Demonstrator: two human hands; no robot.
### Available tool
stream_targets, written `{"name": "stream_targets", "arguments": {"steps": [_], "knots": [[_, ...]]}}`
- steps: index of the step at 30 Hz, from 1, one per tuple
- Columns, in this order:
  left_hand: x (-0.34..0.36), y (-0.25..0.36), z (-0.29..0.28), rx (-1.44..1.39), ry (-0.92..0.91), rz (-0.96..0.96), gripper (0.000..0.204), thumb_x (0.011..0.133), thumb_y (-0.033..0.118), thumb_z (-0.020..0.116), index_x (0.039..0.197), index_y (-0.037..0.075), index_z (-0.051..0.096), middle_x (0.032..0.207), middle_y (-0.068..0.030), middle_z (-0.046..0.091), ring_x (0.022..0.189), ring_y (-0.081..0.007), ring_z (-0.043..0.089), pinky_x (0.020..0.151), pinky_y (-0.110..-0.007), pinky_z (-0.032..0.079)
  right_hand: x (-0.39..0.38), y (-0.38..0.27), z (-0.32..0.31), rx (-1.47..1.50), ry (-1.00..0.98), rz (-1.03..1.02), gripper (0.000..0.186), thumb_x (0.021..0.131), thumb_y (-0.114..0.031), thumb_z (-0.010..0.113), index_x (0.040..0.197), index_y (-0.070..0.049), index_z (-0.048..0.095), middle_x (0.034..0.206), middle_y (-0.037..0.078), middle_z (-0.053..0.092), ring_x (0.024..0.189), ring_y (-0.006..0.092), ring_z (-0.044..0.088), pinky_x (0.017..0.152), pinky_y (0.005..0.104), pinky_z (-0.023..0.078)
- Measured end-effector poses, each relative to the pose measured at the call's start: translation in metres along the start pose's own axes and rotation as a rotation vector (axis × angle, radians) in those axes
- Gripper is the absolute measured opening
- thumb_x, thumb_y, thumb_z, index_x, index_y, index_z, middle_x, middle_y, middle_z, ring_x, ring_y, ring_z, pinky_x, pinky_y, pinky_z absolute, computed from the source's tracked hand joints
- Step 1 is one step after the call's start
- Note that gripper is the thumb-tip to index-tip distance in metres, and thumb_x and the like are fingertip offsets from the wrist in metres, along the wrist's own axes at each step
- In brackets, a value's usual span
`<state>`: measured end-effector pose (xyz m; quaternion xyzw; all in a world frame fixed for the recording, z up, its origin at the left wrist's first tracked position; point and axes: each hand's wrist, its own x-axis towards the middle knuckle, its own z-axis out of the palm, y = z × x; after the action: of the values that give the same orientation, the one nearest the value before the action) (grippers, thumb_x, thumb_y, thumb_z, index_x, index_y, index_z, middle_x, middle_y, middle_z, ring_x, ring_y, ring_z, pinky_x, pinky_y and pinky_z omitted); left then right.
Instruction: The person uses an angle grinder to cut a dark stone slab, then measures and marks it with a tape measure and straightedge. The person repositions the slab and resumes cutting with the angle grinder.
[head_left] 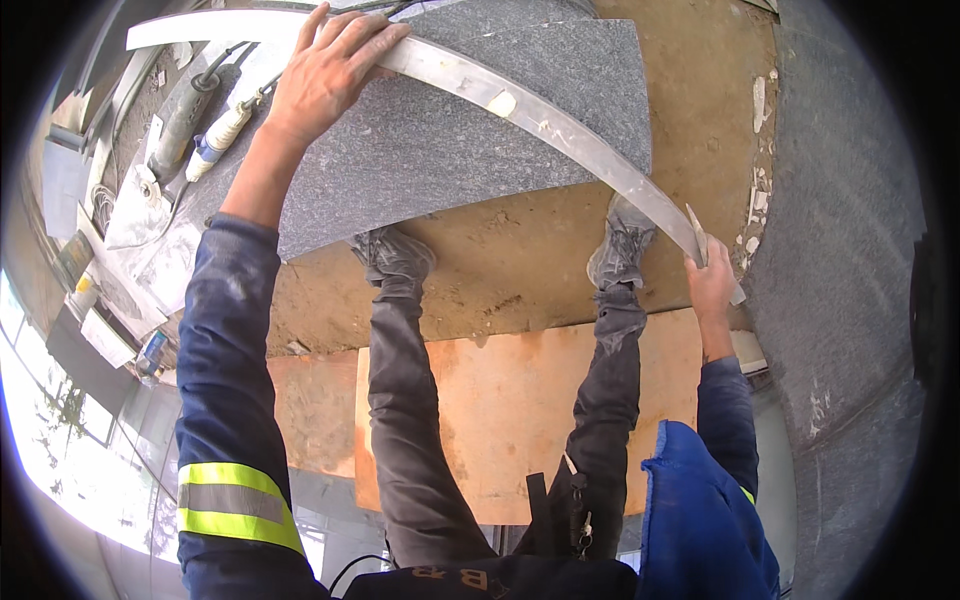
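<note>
A long, pale metal straightedge [560,130] lies across a speckled grey stone slab [430,150], its right end past the slab's edge. The fisheye lens makes it look bowed. My left hand [335,75] grips it toward the upper left, fingers over its far side and thumb hidden. At its right end, my right hand [712,280] is closed around the bar. A slim, pale pointed tool [697,232] sticks up from that hand; its exact kind is unclear.
Left of the slab lie a grey cylindrical power tool [182,125] and a white-and-blue cable connector [215,140] with cords. My shoes [620,245] stand at the slab's near edge. An orange-brown board [490,400] lies beneath my legs. Large grey slabs [840,200] stand at right.
</note>
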<state>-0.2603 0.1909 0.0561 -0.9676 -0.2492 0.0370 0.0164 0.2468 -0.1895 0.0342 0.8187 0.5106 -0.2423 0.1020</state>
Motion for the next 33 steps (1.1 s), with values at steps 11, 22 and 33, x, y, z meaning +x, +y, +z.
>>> {"name": "stream_targets", "arguments": {"steps": [11,22,33], "knots": [[-0.011,0.091,0.074,-0.42,0.277,-0.896,0.085,0.096,0.058,0.057,0.165,0.017,0.03,0.164,-0.0285,0.021,0.156,-0.045,0.02,0.124,-0.068,0.006,-0.009,-0.025,-0.015,-0.043,-0.071,0.038,0.058,0.08,-0.018,0.082,0.135,-0.012,0.063,0.131,0.013,0.066,0.113,0.0375,0.068,0.09,0.0483,0.057],[0.043,0.13,0.073,-0.454,0.259,-1.213,0.087,0.1,0.064,0.041,0.166,0.01,0.022,0.153,-0.0234,0.042,0.151,-0.0375,0.031,0.126,-0.066,0.002,-0.012,-0.023,-0.007,0.002,-0.011,-0.002,0.056,0.08,-0.024,0.082,0.134,-0.016,0.065,0.13,0.009,0.067,0.108,0.0351,0.07,0.085,0.0485,0.058],[0.046,0.128,0.073,-0.379,0.203,-1.216,0.092,0.1,0.072,0.026,0.166,0.008,0.018,0.153,-0.0268,0.042,0.149,-0.0399,0.033,0.127,-0.061,0.004,-0.007,-0.025,-0.009,0.035,0.061,-0.042,0.055,0.08,-0.026,0.082,0.133,-0.018,0.067,0.126,0.009,0.069,0.105,0.0331,0.071,0.083,0.0453,0.059]]}}
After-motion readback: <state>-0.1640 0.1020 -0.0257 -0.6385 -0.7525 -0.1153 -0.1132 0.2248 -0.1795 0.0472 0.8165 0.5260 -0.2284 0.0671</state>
